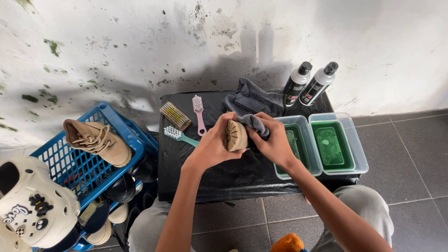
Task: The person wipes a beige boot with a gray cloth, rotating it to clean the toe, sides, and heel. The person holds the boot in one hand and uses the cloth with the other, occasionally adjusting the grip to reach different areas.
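Left hand [212,147] fingers grip tan shoe [236,136]; right hand [274,142] fingers press grey cloth [254,122] against it

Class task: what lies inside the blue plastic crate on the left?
On top of the blue plastic crate a tan lace-up boot shows; dark shoes sit underneath, the rest hidden.

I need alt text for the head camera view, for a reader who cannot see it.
Two bare hands hold a tan shoe sole-out over a black-covered table; the left hand grips it while the right hand presses a grey cloth to it. Brushes, two bottles, two tubs of green liquid and a blue crate of shoes surround them.
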